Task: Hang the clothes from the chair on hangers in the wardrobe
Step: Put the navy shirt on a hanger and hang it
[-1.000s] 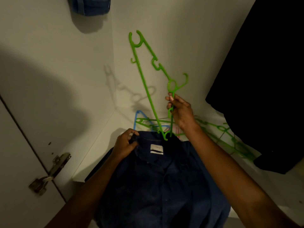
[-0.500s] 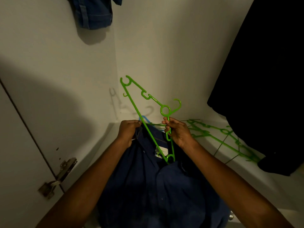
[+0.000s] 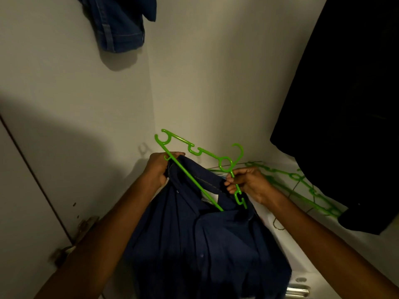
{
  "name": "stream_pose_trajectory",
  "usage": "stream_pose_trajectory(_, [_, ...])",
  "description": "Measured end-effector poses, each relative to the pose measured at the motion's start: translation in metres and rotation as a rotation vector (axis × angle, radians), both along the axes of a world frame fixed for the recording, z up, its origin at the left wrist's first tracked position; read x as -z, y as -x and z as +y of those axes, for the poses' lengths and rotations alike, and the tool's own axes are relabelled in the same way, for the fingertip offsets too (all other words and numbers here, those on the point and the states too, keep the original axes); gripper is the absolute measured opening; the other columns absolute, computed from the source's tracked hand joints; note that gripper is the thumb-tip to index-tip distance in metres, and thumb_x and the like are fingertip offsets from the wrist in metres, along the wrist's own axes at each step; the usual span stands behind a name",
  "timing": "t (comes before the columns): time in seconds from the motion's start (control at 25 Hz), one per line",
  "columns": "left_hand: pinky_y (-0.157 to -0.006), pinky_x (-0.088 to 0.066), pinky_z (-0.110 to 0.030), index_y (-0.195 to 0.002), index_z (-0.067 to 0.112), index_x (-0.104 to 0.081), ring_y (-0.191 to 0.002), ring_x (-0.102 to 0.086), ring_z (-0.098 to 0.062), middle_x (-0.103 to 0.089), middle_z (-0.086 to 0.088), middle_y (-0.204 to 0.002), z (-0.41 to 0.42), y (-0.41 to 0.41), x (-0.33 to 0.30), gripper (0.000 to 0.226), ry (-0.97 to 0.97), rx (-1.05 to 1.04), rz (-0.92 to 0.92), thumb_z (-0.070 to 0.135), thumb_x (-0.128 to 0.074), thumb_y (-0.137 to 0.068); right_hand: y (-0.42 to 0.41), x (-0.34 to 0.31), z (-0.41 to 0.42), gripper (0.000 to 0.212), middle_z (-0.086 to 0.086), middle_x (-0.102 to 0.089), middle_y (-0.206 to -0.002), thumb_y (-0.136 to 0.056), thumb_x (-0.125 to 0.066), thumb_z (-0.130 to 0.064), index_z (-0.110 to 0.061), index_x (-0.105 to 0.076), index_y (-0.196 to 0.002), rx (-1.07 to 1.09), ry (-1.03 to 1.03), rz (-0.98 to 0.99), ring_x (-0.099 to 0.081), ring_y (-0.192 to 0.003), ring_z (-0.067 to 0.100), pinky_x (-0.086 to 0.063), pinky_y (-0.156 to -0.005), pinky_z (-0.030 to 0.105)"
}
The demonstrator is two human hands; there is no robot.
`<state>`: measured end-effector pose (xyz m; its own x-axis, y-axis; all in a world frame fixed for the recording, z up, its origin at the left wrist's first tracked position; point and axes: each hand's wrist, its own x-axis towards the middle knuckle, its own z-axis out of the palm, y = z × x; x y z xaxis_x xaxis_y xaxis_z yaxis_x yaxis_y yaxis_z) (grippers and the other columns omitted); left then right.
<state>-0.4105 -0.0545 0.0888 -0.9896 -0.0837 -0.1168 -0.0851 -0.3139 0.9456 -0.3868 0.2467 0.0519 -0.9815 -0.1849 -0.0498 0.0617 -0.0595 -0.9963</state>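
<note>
the left hand has its fingers curled round the collar edge of the dark blue shirt, bunching the cloth at the shirt's upper left corner, right where one end of the green hanger crosses it. the right hand pinches the hanger's stem just under the hook ring, thumb and fingertips closed on the thin plastic. the hanger lies tilted, its long bar running from the left hand down into the open neck of the shirt, where its lower end goes under the cloth; the hook and the notched shoulder stand free above the collar.

the shirt hangs from both hands over the front edge of the wardrobe shelf, its body falling toward the bottom of the view, buttons faintly showing down the middle.

on the shelf behind the right hand, toward its back right corner, lie spare green hangers, overlapping one another. a black garment hangs at the right side, its hem touching the shelf over those hangers. a denim garment hangs at the top left against the side wall. a metal hinge sits on the door edge at lower left.
</note>
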Motion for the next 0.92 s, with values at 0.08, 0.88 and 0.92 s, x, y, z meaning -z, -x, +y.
stream_pose_trajectory(0.08, [-0.076,-0.06,-0.031,-0.102,-0.001,-0.075,-0.093,-0.071,-0.027,-0.073,-0.02,-0.11,-0.008,0.001,-0.007,0.017,0.011,0.112,-0.121,0.009,-0.063,-0.096,-0.002,-0.012,0.018,0.012,0.033,-0.071,-0.085,-0.084,-0.061,0.019,0.013,-0.069,-0.09,-0.011,-0.105,0.024,-0.071,-0.06,0.034,-0.063,-0.061,0.041])
stream_pose_trajectory(0.88, [-0.064,-0.063,-0.046,-0.084,0.007,-0.077,-0.066,-0.074,-0.032,-0.075,-0.015,-0.082,-0.023,-0.02,-0.031,0.042,-0.176,0.142,-0.309,0.049,-0.079,-0.08,-0.013,-0.049,0.021,0.026,0.039,-0.069,-0.085,-0.075,-0.046,0.027,0.018,-0.069,-0.086,-0.167,-0.5,-0.092,-0.074,-0.068,0.039,-0.064,-0.063,0.042])
stream_pose_trajectory(0.92, [-0.06,-0.063,-0.046,-0.08,0.008,-0.078,-0.062,-0.074,-0.031,-0.075,-0.013,-0.079,-0.023,-0.02,-0.032,0.035,-0.157,0.132,-0.3,0.043,-0.077,-0.084,-0.013,-0.047,0.021,0.026,0.039,-0.069,-0.086,-0.075,-0.047,0.027,0.017,-0.069,-0.084,-0.171,-0.504,-0.103,-0.075,-0.069,0.039,-0.065,-0.064,0.042])
